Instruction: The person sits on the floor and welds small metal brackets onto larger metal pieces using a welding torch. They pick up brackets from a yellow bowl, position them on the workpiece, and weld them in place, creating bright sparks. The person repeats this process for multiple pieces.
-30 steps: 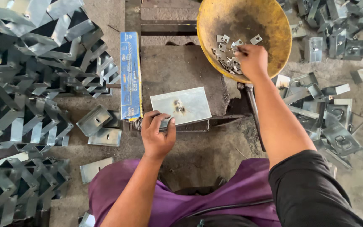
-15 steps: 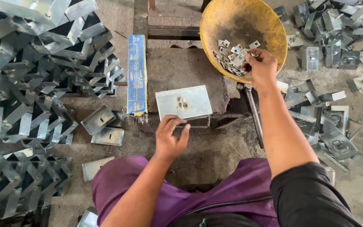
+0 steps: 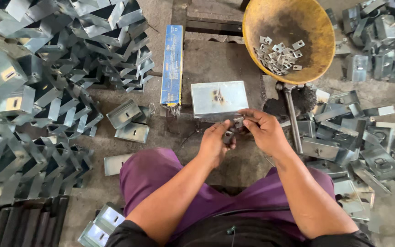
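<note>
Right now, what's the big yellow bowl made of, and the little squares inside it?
The yellow bowl looks like painted metal: its inside is worn dark and rusty brown. The small square pieces look like bare steel, probably zinc-coated, since they are flat, grey and shiny with a hole in each.

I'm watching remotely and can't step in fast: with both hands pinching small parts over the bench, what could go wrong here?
1. The small square metal plates pinched between left hand and right hand could slip and may vanish among the bent galvanised steel brackets on the floor.
2. Those cut sheet edges lie close beside the right forearm; a scrape seems possible.
3. The yellow metal bowl overhangs the bench; a knock might tip it.
</note>
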